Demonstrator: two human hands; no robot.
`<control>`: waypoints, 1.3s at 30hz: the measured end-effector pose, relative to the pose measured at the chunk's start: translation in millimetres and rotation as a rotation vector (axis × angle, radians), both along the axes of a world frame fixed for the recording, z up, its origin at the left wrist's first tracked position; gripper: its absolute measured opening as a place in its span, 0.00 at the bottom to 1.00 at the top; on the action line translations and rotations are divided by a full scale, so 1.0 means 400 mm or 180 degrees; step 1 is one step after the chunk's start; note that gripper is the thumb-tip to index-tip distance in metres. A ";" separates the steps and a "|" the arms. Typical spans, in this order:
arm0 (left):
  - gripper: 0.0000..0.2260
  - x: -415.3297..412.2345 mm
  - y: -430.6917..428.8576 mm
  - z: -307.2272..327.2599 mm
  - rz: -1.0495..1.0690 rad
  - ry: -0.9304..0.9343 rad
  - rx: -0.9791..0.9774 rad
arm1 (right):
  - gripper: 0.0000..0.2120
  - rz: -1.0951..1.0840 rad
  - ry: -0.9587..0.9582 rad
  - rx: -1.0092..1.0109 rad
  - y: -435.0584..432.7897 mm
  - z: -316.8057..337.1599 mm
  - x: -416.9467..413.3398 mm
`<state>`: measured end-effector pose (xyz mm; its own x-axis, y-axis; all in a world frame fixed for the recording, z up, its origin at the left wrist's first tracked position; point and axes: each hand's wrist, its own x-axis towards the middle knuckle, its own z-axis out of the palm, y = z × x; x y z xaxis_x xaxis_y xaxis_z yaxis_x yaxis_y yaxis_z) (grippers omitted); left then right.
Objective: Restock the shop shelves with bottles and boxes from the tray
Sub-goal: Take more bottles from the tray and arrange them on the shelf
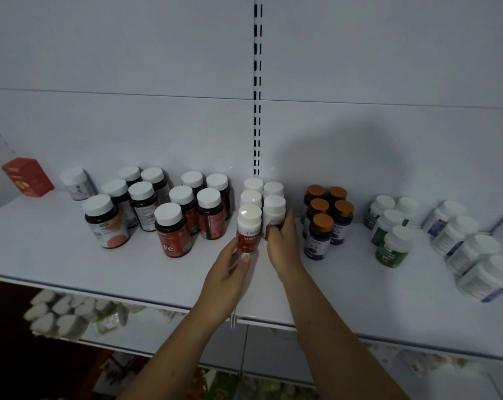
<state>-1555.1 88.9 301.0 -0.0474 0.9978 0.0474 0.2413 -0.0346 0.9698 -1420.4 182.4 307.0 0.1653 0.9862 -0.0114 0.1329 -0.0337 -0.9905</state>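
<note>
Red-label bottle [248, 236]: head view, left hand [230, 269] grips it at 6 o'clock end of centre rows on shelf [71, 255]; right hand [283, 243] grips white-cap bottle [274, 210] at its 2 o'clock. Shelf prob. mostly stocked; tray unseen, remainder unknown.

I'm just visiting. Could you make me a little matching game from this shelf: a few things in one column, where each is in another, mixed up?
Things:
1. red box
2. orange-capped bottles
3. green-label bottles
4. front red-label bottle

Places:
A. gripped by the left hand
B. far left of the shelf
C. just right of the right hand, which holds the second red-label bottle
D. right of the orange-capped bottles

Pairs: 1-B, 2-C, 3-D, 4-A.
</note>
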 end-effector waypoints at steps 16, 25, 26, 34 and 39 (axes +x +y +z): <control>0.21 -0.006 0.000 -0.008 0.0052 -0.0117 -0.0016 | 0.34 -0.0084 -0.0402 0.0124 0.042 -0.023 0.000; 0.20 -0.005 -0.002 -0.007 0.0090 -0.0144 -0.0035 | 0.34 -0.0085 -0.0558 0.0175 0.037 -0.028 -0.004; 0.20 -0.005 -0.002 -0.006 0.0091 -0.0135 -0.0031 | 0.35 -0.0077 -0.0561 0.0173 0.033 -0.026 -0.004; 0.24 -0.013 -0.048 0.077 0.0284 0.0014 0.0260 | 0.33 0.0109 -0.0741 0.0506 -0.089 0.070 0.008; 0.23 -0.104 -0.082 0.232 0.0324 0.0834 0.1156 | 0.33 0.0646 -0.1035 0.1216 -0.185 0.209 -0.012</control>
